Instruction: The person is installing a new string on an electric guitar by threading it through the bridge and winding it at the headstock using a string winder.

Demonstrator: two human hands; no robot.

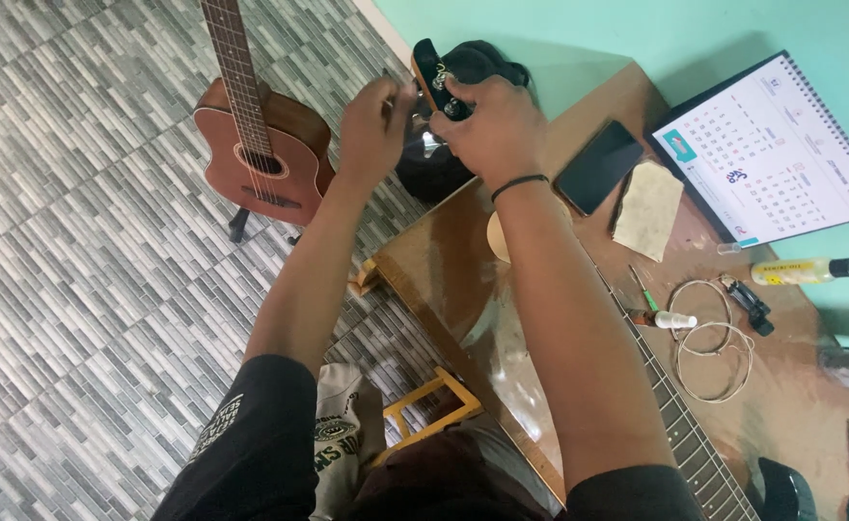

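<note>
Both hands are up at the far end of the table, busy at the black headstock of a guitar. The right hand is wrapped around the headstock with its fingers curled shut on it, and the thumb side sits by the shiny tuning pegs. A thin black band goes round that wrist. The left hand is just beside it, with its fingertips pressed together up near the top of the headstock (what they pinch is too small to see). The guitar neck runs along the brown table under the right arm, from the bottom edge of the view up toward the hands, and much of it is hidden by the arm. On the table to the right lie a dark phone, a tan cloth, a big calendar leaning by the green wall, a small bottle with yellow liquid and a black cap, loops of coiled guitar string, a tiny white bottle and a small black clip-like tool. On the grey tiled floor to the left a small brown guitar stands upright on a stand, well apart from the hands
</note>
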